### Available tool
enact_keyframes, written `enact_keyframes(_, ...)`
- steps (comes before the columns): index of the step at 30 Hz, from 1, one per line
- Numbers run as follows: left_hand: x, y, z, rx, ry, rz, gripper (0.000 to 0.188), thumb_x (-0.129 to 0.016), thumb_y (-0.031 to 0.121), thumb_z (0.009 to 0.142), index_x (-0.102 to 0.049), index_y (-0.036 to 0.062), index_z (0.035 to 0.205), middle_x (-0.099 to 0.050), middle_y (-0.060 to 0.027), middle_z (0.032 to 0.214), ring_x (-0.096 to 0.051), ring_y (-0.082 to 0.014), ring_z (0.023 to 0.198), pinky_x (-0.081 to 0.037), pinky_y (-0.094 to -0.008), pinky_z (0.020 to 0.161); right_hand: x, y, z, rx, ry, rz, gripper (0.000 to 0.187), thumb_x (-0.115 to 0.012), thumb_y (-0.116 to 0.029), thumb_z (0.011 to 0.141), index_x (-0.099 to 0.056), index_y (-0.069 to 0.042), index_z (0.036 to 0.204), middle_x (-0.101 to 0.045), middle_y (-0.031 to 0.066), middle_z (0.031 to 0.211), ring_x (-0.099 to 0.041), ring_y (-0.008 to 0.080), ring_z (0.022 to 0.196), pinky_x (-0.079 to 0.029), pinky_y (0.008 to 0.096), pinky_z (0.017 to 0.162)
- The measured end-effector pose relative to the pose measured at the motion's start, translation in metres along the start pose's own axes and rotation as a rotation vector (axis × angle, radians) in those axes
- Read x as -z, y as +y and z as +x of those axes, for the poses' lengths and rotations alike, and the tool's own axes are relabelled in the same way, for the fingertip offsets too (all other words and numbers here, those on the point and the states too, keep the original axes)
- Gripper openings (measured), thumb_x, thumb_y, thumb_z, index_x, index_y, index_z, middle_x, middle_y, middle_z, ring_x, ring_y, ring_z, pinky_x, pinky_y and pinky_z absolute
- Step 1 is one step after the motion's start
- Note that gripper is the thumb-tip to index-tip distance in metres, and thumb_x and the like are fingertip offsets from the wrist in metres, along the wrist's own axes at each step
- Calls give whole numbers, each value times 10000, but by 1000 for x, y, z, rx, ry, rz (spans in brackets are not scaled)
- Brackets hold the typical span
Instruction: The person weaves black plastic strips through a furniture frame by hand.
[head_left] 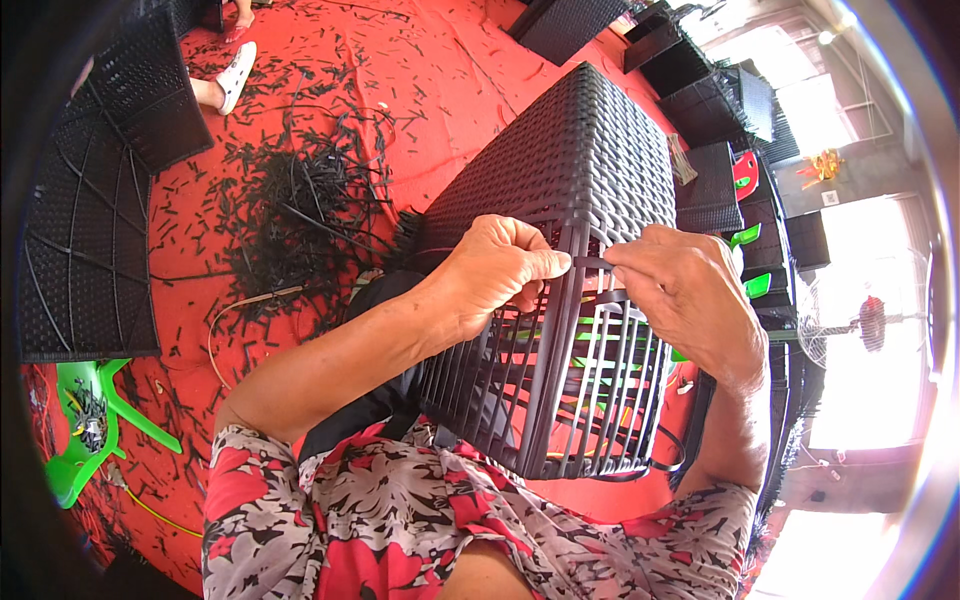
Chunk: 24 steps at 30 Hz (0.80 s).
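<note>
A tall black basket (540, 165) with square corners stands before me, its far part closely woven and its near part bare upright strips with gaps. Across its corner post runs a flat dark weaving strip (592, 264). My left hand (500, 270) pinches the strip between thumb and finger at the left of the post. On the other side, my right hand (680, 290) grips the same strip with bent fingers. A loose end of strip curls below the right hand, and more strips show inside through the gaps.
Black strip offcuts (315, 190) lie heaped and scattered over the red floor covering (420, 60). At left are another woven black piece (85, 230) and a green stool (90, 430) holding scraps. A person's white shoe (237, 76) shows behind. Woven pieces and a fan (850, 315) line the right.
</note>
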<state>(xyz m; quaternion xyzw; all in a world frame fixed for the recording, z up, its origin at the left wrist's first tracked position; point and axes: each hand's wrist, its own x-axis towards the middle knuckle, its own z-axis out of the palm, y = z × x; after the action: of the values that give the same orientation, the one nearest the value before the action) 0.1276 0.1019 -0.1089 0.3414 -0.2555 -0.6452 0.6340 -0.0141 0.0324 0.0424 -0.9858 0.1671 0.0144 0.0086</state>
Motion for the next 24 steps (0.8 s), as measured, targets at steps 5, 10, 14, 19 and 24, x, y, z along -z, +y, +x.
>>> enact_keyframes(5, 4, -6, -1, -70, -64, -64, 172, -639, 112, 877, -590, 72, 717, -546, 12, 629, -525, -81, 531, -463, -245, 491, -4, 4, 9, 66, -46, 92, 150, -553, -136, 831, -649, -26, 866, -594, 165, 745, -594, 357, 707, -463, 433, 651)
enact_keyframes(10, 1, -10, -3, -121, -6, 34, 81, -582, 33, 887, -567, 39, 807, -536, 18, 667, -508, -67, 537, -462, -235, 498, -21, 4, 11, -156, -87, 272, 139, -607, -111, 812, -641, 12, 868, -626, 144, 719, -622, 263, 632, -471, 339, 604)
enact_keyframes(14, 3, 1, -5, -121, -63, 302, 86, -549, -28, 874, -560, 21, 805, -514, 24, 658, -497, -59, 558, -439, -223, 493, -20, -1, 11, -215, -92, 331, 166, -615, -169, 830, -648, -12, 871, -616, 157, 713, -624, 297, 649, -469, 369, 618)
enact_keyframes(19, 22, 40, -14, -356, -46, 539, 80, -553, 13, 875, -584, 33, 804, -528, 16, 675, -489, -51, 557, -381, -197, 500, -26, -1, 21, 37, 256, 144, 221, -674, -172, 822, -667, 8, 951, -670, 139, 910, -648, 243, 737, -501, 327, 649)
enact_keyframes(24, 25, 69, -39, -465, -34, 407, 68, -564, 50, 894, -594, 30, 836, -517, 31, 696, -489, -52, 585, -413, -192, 551, -35, -16, 36, -233, -95, 912, 180, -634, -127, 890, -680, 17, 987, -650, 30, 771, -523, 43, 558, -394, 181, 471)
